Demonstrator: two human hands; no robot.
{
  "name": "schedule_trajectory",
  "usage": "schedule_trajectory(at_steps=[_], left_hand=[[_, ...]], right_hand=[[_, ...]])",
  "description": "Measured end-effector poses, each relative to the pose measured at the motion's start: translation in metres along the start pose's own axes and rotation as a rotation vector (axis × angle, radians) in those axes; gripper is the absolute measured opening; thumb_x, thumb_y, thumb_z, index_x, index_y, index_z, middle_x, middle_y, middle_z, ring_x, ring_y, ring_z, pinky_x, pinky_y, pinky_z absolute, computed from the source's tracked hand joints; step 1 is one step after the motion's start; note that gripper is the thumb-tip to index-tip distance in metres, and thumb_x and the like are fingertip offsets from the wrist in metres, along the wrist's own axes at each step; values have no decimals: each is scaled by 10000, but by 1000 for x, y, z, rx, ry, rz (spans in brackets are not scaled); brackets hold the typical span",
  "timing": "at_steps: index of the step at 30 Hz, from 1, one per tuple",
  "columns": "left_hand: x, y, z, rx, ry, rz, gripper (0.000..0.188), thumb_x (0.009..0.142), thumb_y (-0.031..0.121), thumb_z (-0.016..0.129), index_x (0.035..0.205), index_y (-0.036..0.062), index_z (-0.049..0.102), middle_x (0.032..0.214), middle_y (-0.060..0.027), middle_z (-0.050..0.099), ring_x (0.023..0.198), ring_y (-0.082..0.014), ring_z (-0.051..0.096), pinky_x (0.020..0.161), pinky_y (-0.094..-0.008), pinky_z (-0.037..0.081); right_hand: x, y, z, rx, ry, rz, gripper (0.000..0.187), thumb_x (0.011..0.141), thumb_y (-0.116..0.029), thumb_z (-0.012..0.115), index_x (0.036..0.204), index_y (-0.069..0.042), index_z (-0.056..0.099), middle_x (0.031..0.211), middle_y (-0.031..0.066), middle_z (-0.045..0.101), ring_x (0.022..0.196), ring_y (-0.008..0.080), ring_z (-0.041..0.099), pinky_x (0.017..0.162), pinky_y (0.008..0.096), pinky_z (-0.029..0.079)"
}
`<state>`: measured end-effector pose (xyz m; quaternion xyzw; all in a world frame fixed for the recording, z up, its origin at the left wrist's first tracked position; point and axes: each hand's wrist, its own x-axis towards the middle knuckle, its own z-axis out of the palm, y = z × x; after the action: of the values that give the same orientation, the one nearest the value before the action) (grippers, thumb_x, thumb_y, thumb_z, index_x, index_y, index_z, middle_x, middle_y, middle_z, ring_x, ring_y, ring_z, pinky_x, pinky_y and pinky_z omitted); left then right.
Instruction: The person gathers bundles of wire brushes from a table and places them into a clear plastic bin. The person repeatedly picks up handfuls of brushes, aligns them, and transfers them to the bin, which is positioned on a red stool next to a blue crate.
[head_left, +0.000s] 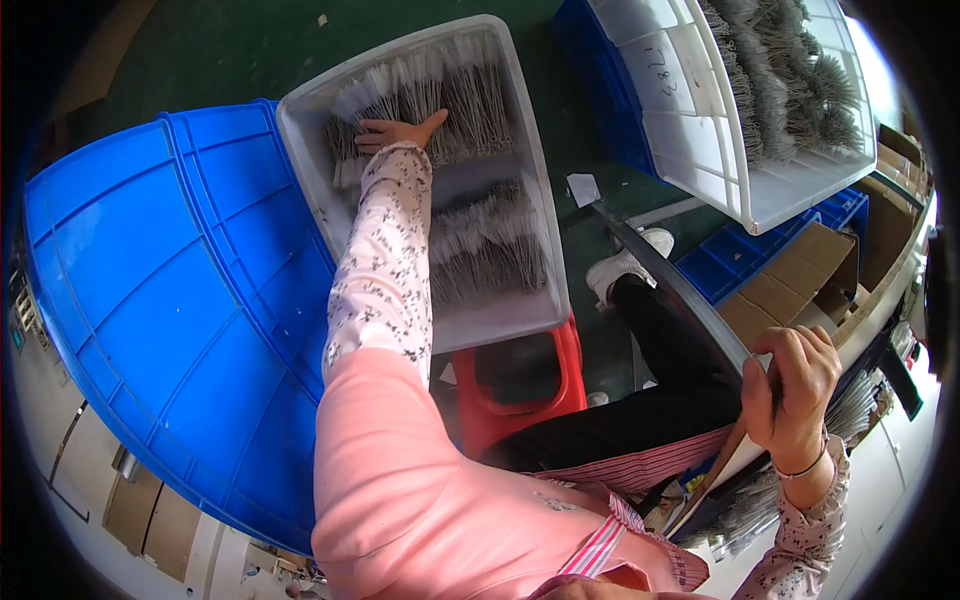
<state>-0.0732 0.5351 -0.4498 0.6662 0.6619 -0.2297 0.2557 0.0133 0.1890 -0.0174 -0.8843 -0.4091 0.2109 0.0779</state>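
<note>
My left hand (402, 132) reaches into a grey-white plastic bin (490, 325). Its fingers and thumb are spread apart over a row of wire brushes (420, 85) with pale bristles and thin twisted stems, touching them. A second group of the same brushes (490, 245) lies in the nearer half of the bin. At the right, my right hand (795, 390) is closed, its fingers curled beside the worktable's metal edge (690, 295). What it grips, if anything, is hidden by the fingers.
Large blue bins (160, 300) stand along the left. A red stool (570, 375) is under the grey-white bin's near end. A white bin (700, 110) of brushes sits at the upper right, with a cardboard box (790, 285) below it. More brushes (850, 405) lie behind my right hand.
</note>
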Motion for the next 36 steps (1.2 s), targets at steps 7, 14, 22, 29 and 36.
schedule_trajectory(at_steps=[7,14,22,29,36], left_hand=[[12,5,13,81,39,-30,1494,456,756,740,1458,27,-94,1495,-308,-16,1409,-412,12,1097,-581,139],[-12,-32,4,-83,217,146,1384,529,727,729,1464,16,-4,1486,-309,96,1395,-419,111,1107,-544,147],[-166,-112,74,-177,348,264,770,849,361,614,1418,11,232,1429,-177,359,1318,-307,364,1093,-546,192],[-295,-238,121,-231,168,72,740,820,340,645,1388,21,292,1365,-191,425,1243,-332,433,1031,-511,315],[-319,-291,141,-270,-3,188,716,814,259,639,1349,-87,312,1317,-292,429,1271,-392,394,1087,-405,297]], right_hand=[[3,-1,-2,21,11,22,149,638,-138,641,706,-49,543,531,84,469,479,282,479,517,354,368],[-1,1,2,49,83,25,172,705,-178,639,684,-65,511,517,103,496,495,320,514,500,390,378],[-5,2,3,83,87,122,189,785,-240,593,722,-61,590,571,138,585,572,339,604,551,409,458],[-11,9,11,39,201,67,258,785,-310,565,748,-72,656,599,161,601,644,355,621,629,425,487],[-19,24,24,-1,267,65,326,778,-379,560,765,-81,692,698,175,644,714,351,644,685,434,510]])
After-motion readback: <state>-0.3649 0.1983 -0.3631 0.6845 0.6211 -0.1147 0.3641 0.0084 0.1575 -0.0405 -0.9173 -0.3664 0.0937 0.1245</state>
